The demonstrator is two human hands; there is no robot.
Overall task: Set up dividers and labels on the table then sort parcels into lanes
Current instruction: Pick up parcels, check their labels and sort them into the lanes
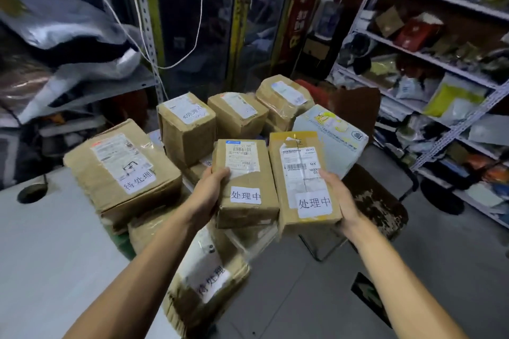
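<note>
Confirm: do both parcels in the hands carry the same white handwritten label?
Yes, the parcel in the left hand and the parcel in the right hand each bear a white label reading 处理中.

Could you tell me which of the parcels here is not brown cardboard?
The pale grey-blue parcel behind the right hand, printed with a yellow logo; all the others are brown.

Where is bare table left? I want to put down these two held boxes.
Free: the white table left of the parcel pile, between the round cable hole and the near edge. Crowded: the right end, where boxes stack and overlap under both hands.
</note>
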